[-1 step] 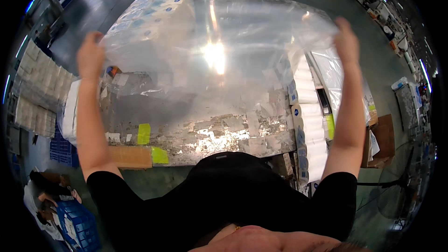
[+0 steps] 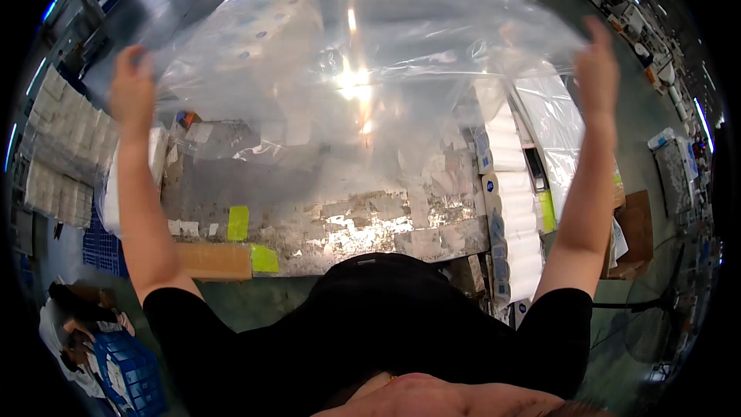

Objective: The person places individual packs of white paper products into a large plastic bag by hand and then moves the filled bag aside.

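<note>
A large clear plastic sheet or bag [image 2: 432, 50] is stretched above the worktable, its edge drawn between my two hands. My left hand [image 2: 133, 93] grips it at the far left, fingers closed. At the far right my right hand [image 2: 598, 73] has closed on the other end, somewhat blurred. Through the film shows a stack of wrapped white packs [image 2: 266, 31] at the table's far left. Below the plastic lies the worn, shiny metal tabletop [image 2: 332, 228]. Light glares off the film near the middle.
White packs of rolls [image 2: 515, 224] line the table's right side, beside plastic-wrapped goods [image 2: 552, 112] and a dark phone-like object [image 2: 534, 168]. A cardboard strip [image 2: 212, 261] edges the near left. More white packs [image 2: 65, 147], a blue crate [image 2: 127, 371] and a co-worker stand left; an open carton [image 2: 637, 232], right.
My hands have moved farther apart, the left one leftward and the right one rightward and slightly farther away. The plastic spreads wider and billows beyond the table's far edge.
</note>
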A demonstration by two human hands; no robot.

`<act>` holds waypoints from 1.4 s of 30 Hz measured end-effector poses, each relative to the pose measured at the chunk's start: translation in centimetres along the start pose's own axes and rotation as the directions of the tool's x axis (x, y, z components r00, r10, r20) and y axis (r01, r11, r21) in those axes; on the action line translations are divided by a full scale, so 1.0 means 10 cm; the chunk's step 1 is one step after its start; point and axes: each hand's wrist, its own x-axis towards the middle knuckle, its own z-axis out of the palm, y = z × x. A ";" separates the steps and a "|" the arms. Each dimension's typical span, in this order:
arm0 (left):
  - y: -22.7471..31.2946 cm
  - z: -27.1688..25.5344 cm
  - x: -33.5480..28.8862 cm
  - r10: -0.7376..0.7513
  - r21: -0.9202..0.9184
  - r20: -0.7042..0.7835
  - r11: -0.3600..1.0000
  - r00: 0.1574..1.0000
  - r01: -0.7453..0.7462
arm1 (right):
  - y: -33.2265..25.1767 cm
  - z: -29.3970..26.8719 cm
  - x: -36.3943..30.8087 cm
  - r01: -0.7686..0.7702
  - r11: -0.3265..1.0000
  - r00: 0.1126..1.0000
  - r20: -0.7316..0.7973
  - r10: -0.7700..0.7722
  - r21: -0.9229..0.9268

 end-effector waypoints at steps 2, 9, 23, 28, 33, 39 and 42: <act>0.27 -0.27 -0.19 0.010 -0.343 -0.274 0.933 0.962 -0.108 | 0.06 -0.62 -0.13 0.111 0.981 0.951 -0.304 -0.059 0.156; -0.08 0.75 -2.12 -0.026 0.092 0.967 0.963 0.253 -0.253 | 0.51 0.82 -2.54 -0.081 0.938 0.570 0.757 0.321 -0.337; 0.11 0.98 -3.33 0.203 -0.076 0.936 0.915 0.289 -0.397 | 2.10 0.20 -3.44 -0.610 0.722 0.524 0.516 0.677 -0.328; 0.57 1.10 -3.32 0.437 -0.308 0.798 0.888 0.414 -0.343 | 1.64 0.22 -3.43 -0.543 0.691 0.392 0.583 0.711 -0.477; 1.03 1.41 -3.44 0.506 -0.401 0.846 0.812 0.170 -0.424 | 0.54 0.52 -3.04 -0.451 0.676 0.258 0.640 0.724 -0.583; 0.71 1.93 -3.70 0.496 -0.424 0.849 0.845 0.180 -0.326 | 0.25 0.82 -4.09 -0.900 0.431 0.332 0.539 0.774 -0.064; 0.61 2.01 -3.64 0.426 -0.410 0.854 0.905 0.299 -0.117 | -0.06 0.71 -4.54 -0.992 0.004 0.078 0.594 0.800 0.124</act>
